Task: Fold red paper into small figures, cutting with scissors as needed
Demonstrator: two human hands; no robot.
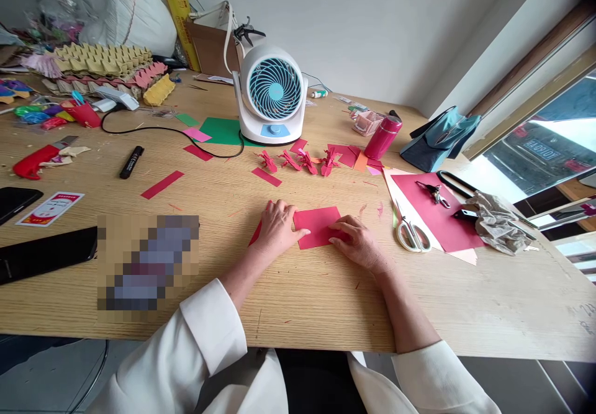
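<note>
A rectangle of red paper (319, 225) lies on the table between my two hands. My left hand (278, 228) is at its left edge, fingers curled and thumb resting on the paper. Another red piece (254, 234) pokes out from under that hand, mostly hidden. At the right edge my right hand (357, 241) pinches the paper between thumb and fingers. Beyond the hands, several folded red paper figures (307, 161) stand in a row. White-handled scissors (412, 234) lie to the right, partly over red and pale sheets (442, 215).
A white fan (274, 94) stands at the back, its black cable (172, 130) running left. Red paper strips (162, 184), a marker (131, 162) and phones (51, 254) lie to the left. A pink bottle (383, 137) and blue bag (440, 138) stand back right.
</note>
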